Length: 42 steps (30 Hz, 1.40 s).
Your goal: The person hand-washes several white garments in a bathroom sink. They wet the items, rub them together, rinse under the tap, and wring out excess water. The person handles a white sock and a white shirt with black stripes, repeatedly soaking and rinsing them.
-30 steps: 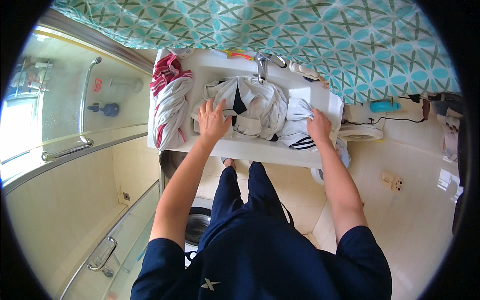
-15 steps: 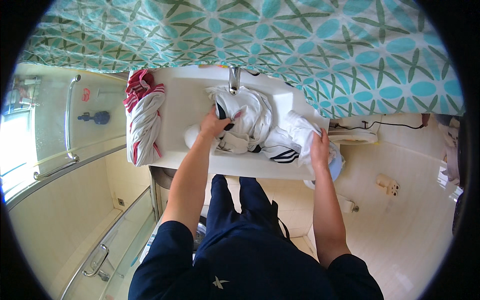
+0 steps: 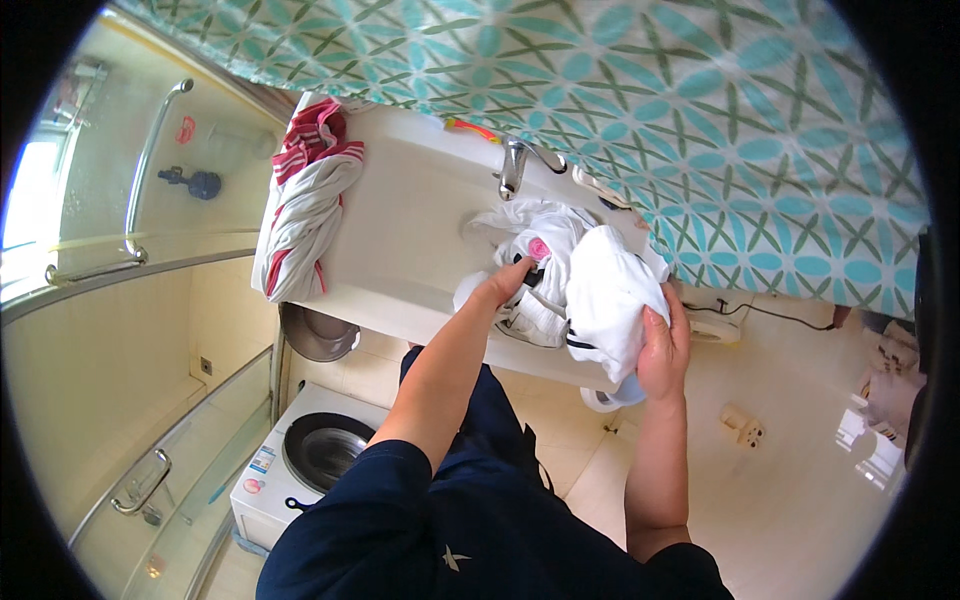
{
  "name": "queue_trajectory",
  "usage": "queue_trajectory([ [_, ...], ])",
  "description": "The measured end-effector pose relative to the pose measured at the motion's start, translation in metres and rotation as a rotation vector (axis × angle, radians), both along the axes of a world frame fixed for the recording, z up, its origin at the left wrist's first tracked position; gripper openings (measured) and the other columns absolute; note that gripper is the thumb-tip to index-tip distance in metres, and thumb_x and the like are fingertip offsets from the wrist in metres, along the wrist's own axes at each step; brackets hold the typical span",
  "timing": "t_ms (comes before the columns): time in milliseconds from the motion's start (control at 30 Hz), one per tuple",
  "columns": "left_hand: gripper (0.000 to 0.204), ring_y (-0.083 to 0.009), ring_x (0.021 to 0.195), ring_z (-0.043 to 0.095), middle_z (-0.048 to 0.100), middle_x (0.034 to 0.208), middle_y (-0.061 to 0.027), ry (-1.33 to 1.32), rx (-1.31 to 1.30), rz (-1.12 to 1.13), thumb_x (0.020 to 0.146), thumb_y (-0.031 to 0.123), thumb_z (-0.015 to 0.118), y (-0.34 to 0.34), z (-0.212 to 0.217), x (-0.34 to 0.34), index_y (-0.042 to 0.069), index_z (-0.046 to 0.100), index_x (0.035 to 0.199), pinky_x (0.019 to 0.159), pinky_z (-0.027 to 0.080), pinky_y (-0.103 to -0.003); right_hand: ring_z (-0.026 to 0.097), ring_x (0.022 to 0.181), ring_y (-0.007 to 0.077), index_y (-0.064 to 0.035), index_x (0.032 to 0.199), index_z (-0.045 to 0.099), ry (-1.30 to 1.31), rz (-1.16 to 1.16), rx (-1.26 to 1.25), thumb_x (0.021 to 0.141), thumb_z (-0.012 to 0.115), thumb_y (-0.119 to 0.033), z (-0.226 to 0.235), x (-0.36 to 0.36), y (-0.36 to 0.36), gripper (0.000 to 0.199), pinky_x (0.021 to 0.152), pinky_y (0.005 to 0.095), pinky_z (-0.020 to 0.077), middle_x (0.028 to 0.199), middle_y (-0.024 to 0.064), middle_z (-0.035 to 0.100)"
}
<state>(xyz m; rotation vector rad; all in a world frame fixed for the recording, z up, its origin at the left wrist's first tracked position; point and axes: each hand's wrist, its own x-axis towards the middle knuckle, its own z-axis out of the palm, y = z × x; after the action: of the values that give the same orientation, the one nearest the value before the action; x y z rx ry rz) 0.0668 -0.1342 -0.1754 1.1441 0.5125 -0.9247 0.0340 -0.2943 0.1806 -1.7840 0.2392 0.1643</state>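
A pile of wet-looking white clothing (image 3: 548,222), with dark trim and a pink patch, lies in the right half of the white sink (image 3: 395,215), below the faucet (image 3: 512,170). My left hand (image 3: 508,284) is closed on the pile's near-left side, by the pink patch; its fingertips are partly hidden in the folds. At the sink's right end, my right hand (image 3: 663,350) grips the edge of a bunched white garment (image 3: 612,295) with black stripes. Its thumb presses on the front and its fingers go behind the cloth. This bunch rests against the pile.
A twisted white and red striped garment (image 3: 308,205) lies on the sink's left end. A patterned curtain (image 3: 620,90) hangs along the far side. Below left are a grey basin (image 3: 318,332) and a white washing machine (image 3: 262,492). A glass shower screen (image 3: 150,240) stands at left.
My right hand has lifted and gathered the white garment into a larger bunch beside the pile. My left hand stays on the pile. The view has swung, bringing the washing machine into sight.
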Motion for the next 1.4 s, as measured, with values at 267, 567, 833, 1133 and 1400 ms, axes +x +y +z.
queue_trajectory([
  [267, 0.062, -0.0279, 0.114, 0.06, 0.064, 0.131, -0.0138, 0.136, -0.642, 0.439, 0.092, 0.043, 0.065, -0.032, 0.003, 0.002, 0.003, 0.058, 0.139, 0.101, 0.046, -0.039, 0.055, 0.104, 0.0126, 0.0057, 0.127, 0.059, -0.172, 0.325, -0.031, 0.104, 0.057, -0.014, 0.046, 0.039, 0.127, 0.031, 0.094, 0.0263, 0.0439, 0.113, 0.0055, 0.064],
  [567, 0.067, -0.0317, 0.128, 0.053, 0.058, 0.141, -0.0155, -0.16, 0.119, 0.586, 0.092, 0.04, 0.069, 0.001, 0.044, 0.021, 0.007, 0.05, 0.147, 0.107, 0.042, -0.042, 0.054, 0.095, 0.0095, 0.0044, 0.12, 0.061, -0.187, 0.249, 0.164, 0.105, 0.054, -0.014, 0.065, 0.059, 0.208, 0.025, 0.087, 0.0252, 0.0446, 0.105, 0.0048, 0.065],
  [833, 0.068, -0.0416, 0.129, 0.058, 0.063, 0.14, -0.0195, -0.77, 0.592, 0.204, 0.09, 0.039, 0.069, 0.111, 0.083, -0.046, 0.013, 0.051, 0.15, 0.106, 0.045, -0.047, 0.065, 0.096, 0.0238, 0.0011, 0.124, 0.059, -0.125, 0.168, 0.038, 0.099, 0.06, -0.026, -0.039, 0.078, 0.257, 0.037, 0.085, 0.0377, 0.0518, 0.107, 0.0167, 0.069],
  [1133, 0.066, -0.0387, 0.125, 0.057, 0.055, 0.139, -0.0239, -0.198, 0.618, 0.56, 0.094, 0.02, 0.063, 0.2, 0.103, -0.054, -0.003, 0.039, 0.152, 0.104, 0.047, -0.044, 0.067, 0.11, 0.0312, -0.0036, 0.129, 0.065, -0.022, 0.102, -0.581, 0.096, 0.067, -0.014, -0.172, 0.012, 0.113, 0.035, 0.094, 0.0408, 0.054, 0.121, 0.0173, 0.069],
  [1400, 0.086, -0.0556, 0.14, 0.037, 0.027, 0.159, -0.0328, -0.686, 1.204, -0.077, 0.086, 0.044, 0.077, 0.191, 0.106, -0.031, 0.02, 0.039, 0.158, 0.114, 0.038, -0.055, 0.061, 0.119, 0.0415, -0.0026, 0.141, 0.055, -0.007, 0.336, -0.903, 0.099, 0.055, -0.013, -0.253, 0.095, -0.009, 0.042, 0.104, 0.0469, 0.0483, 0.129, 0.025, 0.065],
])
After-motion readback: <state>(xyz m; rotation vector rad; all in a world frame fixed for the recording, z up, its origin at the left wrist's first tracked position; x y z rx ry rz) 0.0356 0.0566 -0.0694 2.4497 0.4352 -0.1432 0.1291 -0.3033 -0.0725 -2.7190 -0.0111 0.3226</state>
